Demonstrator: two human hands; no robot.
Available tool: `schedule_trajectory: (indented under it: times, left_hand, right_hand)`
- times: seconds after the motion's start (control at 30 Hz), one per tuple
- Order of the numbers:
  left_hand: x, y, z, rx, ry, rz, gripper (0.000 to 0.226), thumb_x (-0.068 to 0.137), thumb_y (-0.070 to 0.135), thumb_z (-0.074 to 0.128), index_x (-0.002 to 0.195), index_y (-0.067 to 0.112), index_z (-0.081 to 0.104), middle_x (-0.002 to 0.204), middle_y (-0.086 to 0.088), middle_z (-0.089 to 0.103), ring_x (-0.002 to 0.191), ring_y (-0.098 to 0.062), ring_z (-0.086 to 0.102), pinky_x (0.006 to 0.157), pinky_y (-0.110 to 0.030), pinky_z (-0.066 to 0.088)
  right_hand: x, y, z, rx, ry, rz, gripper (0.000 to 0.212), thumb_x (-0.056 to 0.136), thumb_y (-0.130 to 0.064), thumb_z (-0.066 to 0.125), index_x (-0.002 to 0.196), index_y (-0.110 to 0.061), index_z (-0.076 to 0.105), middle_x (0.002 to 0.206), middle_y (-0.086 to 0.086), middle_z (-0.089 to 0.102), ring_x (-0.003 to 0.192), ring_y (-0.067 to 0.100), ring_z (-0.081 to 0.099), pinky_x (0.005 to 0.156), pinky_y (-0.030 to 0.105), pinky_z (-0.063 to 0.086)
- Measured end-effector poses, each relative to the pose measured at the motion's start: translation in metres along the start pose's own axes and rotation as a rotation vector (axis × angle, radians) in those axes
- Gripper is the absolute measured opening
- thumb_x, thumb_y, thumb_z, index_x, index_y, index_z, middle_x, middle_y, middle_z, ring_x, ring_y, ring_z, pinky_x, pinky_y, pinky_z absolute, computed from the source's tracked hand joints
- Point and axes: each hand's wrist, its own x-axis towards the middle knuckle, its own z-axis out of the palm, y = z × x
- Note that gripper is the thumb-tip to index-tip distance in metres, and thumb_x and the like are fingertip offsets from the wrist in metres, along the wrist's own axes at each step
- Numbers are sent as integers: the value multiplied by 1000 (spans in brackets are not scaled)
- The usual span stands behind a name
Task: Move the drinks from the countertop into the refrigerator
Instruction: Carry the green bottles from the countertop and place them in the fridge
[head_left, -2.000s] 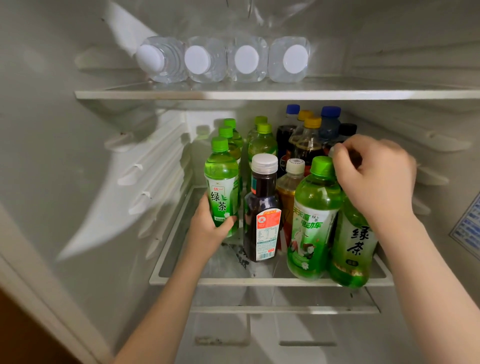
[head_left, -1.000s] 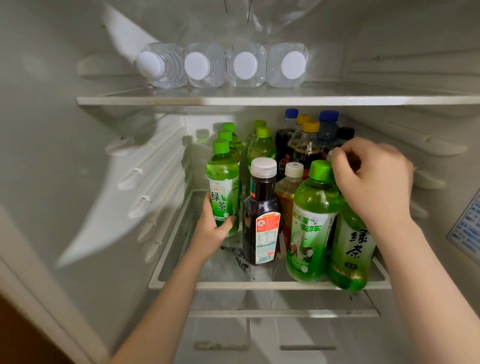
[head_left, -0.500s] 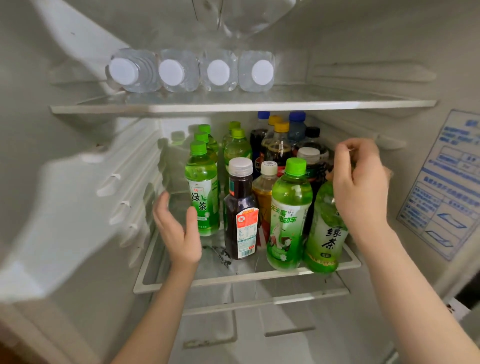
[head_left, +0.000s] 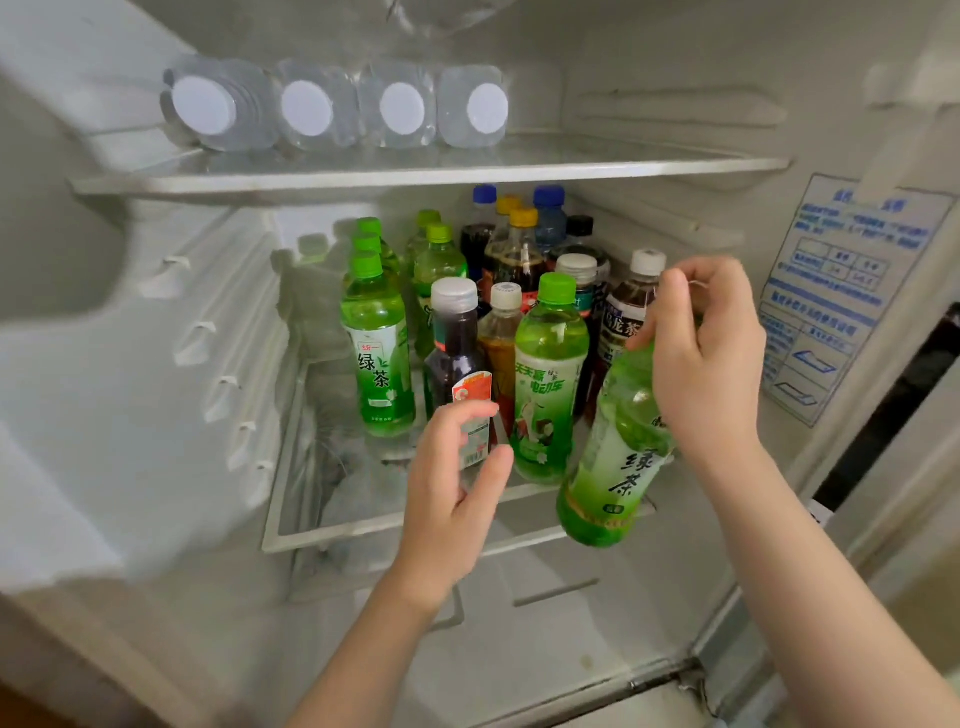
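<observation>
Inside the refrigerator, the upper shelf carried 4 water bottles lying on their sides in a row, white caps facing outward. Below it, the lower shelf was crowded with upright drinks. A green-capped bottle stood at the front left with more green-capped ones behind it. Next came a dark bottle with a pale cap, an amber bottle just behind it, and a green bottle with a picture label. A brown tea bottle with a white cap stood further right, and bottles with blue, yellow and black caps filled the back.

At the front right corner, the green tea bottle was tilted, its base crossing the shelf's front rim. Whether it touched the rim could not be told. The right hand had its fingers curled round the bottle's upper part, hiding the cap. The left hand held nothing, its thumb and fingers spread and slightly bent in front of the dark bottle's label. Whether they touched it was unclear. The packed front row left open room only on the shelf's left side. A blue-printed sticker covered the right wall.
</observation>
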Motion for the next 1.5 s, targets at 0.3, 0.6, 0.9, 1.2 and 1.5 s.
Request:
schedule_trajectory:
  times: [0.3,0.6,0.9,1.2,1.5]
  left_hand:
    - [-17,-9,4,34,-185,-123,37,85,45,54,121,39,49,123,27,53,120,7,46,102,-17,38]
    - [12,-10,19,100,-10,-41,46,87,25,62,129,23,44,127,13,46,121,6,43,101,-18,39]
    - [38,-2,83,330,219,125,74,76,11,75,135,2,31,139,-20,36,132,-31,38,111,-37,35]
    - [29,-13,72,137,214,78,79,78,9,73,139,22,25,139,-3,41,128,-25,47,100,-48,45]
    - [-11,-12,-3,36,344,186,72,87,24,63,144,37,21,143,20,37,131,-4,42,102,-13,37]
  right_hand:
    - [-17,-14,-6,-13,6,-12,13,98,-27,44,87,-34,47,59,-10,59,52,2,58,48,11,38]
    - [3,1,-16,-120,108,-94,9,98,-27,44,93,-20,47,64,-10,56,58,7,57,58,20,45]
    - [36,29,7,-109,33,-22,9,98,-26,46,96,-19,50,73,2,61,62,19,60,55,19,44]
    - [48,41,27,-16,-32,-14,4,94,-28,51,95,-24,49,73,-9,61,65,12,64,77,49,51]
    - [48,37,58,-5,-88,-168,8,94,-23,52,96,-16,54,78,-9,61,69,4,61,65,17,48]
